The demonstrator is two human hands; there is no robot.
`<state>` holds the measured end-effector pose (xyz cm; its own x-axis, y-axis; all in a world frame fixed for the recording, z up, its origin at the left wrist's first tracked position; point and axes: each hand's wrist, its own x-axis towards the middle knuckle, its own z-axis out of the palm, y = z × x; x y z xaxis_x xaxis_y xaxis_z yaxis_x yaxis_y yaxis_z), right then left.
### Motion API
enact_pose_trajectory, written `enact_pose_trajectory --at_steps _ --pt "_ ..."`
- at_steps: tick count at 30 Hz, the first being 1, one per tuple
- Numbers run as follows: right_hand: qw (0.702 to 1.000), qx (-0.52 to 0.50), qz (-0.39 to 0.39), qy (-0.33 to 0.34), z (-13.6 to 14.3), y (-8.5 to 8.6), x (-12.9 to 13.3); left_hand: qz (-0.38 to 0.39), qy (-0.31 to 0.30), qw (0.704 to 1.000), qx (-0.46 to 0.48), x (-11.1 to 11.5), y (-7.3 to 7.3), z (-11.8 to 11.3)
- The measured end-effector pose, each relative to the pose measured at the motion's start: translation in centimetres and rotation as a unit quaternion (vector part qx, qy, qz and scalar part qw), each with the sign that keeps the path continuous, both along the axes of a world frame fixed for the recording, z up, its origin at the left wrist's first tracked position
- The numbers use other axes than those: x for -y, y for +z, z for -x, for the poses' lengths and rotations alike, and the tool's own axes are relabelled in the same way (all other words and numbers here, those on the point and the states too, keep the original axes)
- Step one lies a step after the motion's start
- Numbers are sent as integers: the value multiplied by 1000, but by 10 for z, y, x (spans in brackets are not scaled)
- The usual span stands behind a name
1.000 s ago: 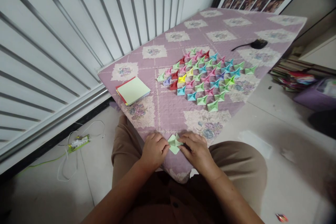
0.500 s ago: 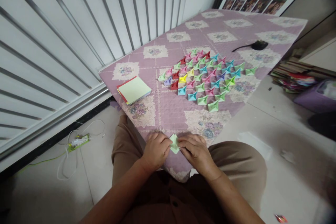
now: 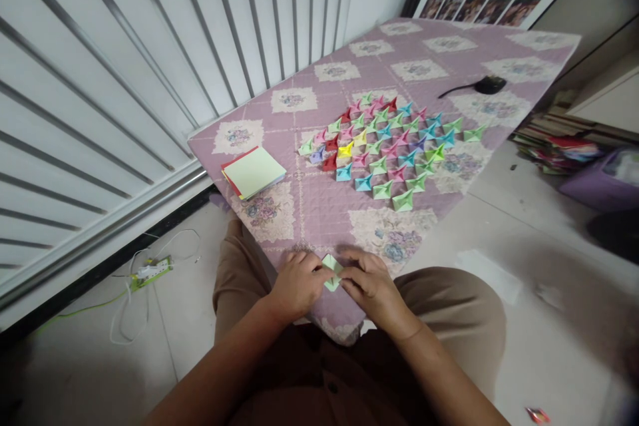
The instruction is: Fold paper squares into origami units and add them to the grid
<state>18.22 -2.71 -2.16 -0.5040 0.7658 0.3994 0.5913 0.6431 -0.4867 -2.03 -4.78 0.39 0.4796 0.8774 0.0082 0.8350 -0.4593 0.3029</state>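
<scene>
A small folded piece of light green origami paper (image 3: pixel 331 271) lies at the near corner of the cloth-covered table, between my hands. My left hand (image 3: pixel 298 285) has its thumb pressed on the paper's left side, its other fingers curled on the cloth. With thumb and forefinger, my right hand (image 3: pixel 370 285) pinches the right edge. Beyond them, several folded paper pieces (image 3: pixel 382 190) in green, pink, blue, red, yellow and purple stand in slanting rows. To the left rests a stack of square paper sheets (image 3: pixel 255 172), pale green on top with red showing beneath.
The purple floral tablecloth (image 3: pixel 319 213) covers a table against a white slatted railing (image 3: pixel 150 46). A black object with a cable (image 3: pixel 490 84) lies at the far right. On the floor are a power strip (image 3: pixel 150 271) with cords and a purple bin (image 3: pixel 606 176).
My right hand's fingers have lifted and spread slightly at the paper's right edge. My left thumb reaches farther across the paper. The view has shifted a little.
</scene>
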Motion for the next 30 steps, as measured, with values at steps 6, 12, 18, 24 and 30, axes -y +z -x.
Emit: enact_pose_trajectory --at_steps 6,12,18,24,30 --pt "1000 -7 22 5 1 2 -2 -7 7 1000 7 1 -1 -1" --pt "1000 -10 26 8 1 2 -2 -20 10 1000 3 2 -1 -1" --pt "999 0 31 12 0 0 -2 -31 -2 999 -9 2 -2 -2" --pt "999 5 32 12 0 1 -2 -38 -9 999 -28 2 -4 -2" --pt "1000 11 25 6 0 0 -2 -37 -4 999 -40 3 -4 -2"
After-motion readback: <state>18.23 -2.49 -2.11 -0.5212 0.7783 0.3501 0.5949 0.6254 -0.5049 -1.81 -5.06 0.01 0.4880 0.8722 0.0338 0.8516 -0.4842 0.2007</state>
